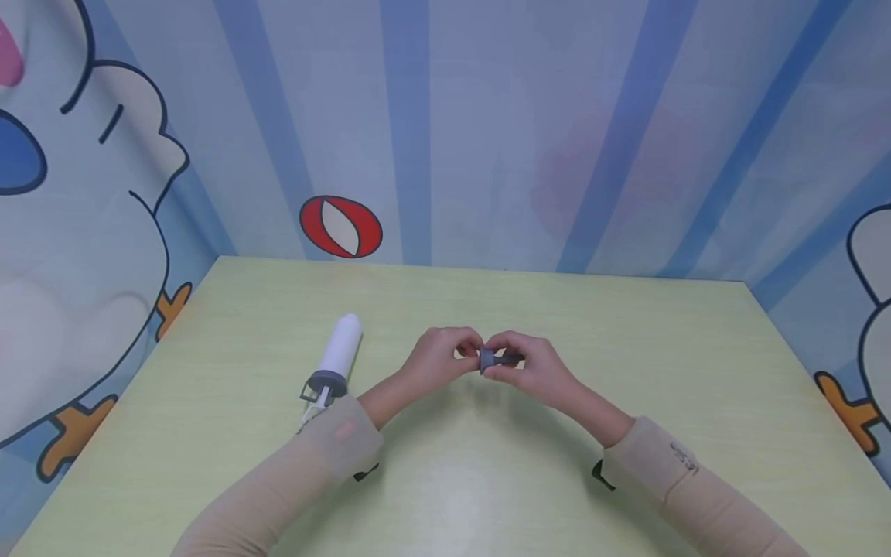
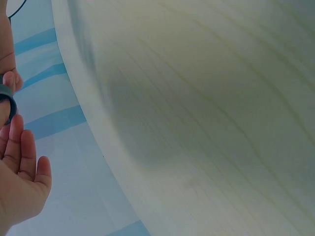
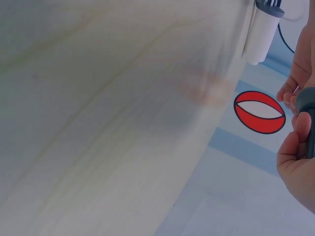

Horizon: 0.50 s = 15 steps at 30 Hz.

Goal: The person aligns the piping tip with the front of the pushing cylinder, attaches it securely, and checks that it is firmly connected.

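Observation:
Both hands meet over the middle of the table around a small dark grey piece (image 1: 487, 359) with a round, cup-like end and a narrow stem. My right hand (image 1: 532, 369) pinches it, with the stem running back between the fingers. At the round end, my left hand (image 1: 442, 357) holds the rim between thumb and fingers. The left wrist view shows the rim as an open ring (image 2: 12, 109) with a fingertip in it. In the right wrist view, the grey stem (image 3: 311, 135) lies along the right fingers; the view's edge cuts it off.
A white cylinder (image 1: 341, 346) with a grey collar (image 1: 327, 382) and a handle lies left of the hands, its handle end partly behind the left sleeve (image 1: 341, 437). The pale green table (image 1: 480, 495) ends at a blue striped backdrop (image 1: 480, 139).

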Motion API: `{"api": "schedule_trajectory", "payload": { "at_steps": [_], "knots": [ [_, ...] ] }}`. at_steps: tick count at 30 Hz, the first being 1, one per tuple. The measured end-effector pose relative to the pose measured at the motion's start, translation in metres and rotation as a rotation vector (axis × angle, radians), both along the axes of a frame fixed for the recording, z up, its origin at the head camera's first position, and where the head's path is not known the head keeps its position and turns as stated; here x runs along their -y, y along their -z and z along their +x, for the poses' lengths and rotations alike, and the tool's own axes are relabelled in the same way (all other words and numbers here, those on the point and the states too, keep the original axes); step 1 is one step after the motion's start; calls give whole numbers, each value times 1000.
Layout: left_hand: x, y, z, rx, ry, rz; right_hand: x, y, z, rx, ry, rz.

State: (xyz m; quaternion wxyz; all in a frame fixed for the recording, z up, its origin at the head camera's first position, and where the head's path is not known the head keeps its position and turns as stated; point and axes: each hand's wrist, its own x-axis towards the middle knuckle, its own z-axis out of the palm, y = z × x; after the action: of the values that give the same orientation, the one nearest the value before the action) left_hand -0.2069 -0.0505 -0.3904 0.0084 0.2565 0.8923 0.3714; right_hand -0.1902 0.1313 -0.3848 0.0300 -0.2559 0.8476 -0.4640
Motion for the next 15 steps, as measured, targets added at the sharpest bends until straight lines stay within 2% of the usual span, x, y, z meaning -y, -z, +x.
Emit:
{"api": "schedule_trajectory", "payload": {
  "at_steps": [7, 15],
  "knots": [
    [2, -1, 1, -38, 2, -69, 2, 2, 1, -60, 9, 46],
    [11, -2, -2, -42, -22, -127, -3, 4, -3, -116, 38, 114]
  ]
}}
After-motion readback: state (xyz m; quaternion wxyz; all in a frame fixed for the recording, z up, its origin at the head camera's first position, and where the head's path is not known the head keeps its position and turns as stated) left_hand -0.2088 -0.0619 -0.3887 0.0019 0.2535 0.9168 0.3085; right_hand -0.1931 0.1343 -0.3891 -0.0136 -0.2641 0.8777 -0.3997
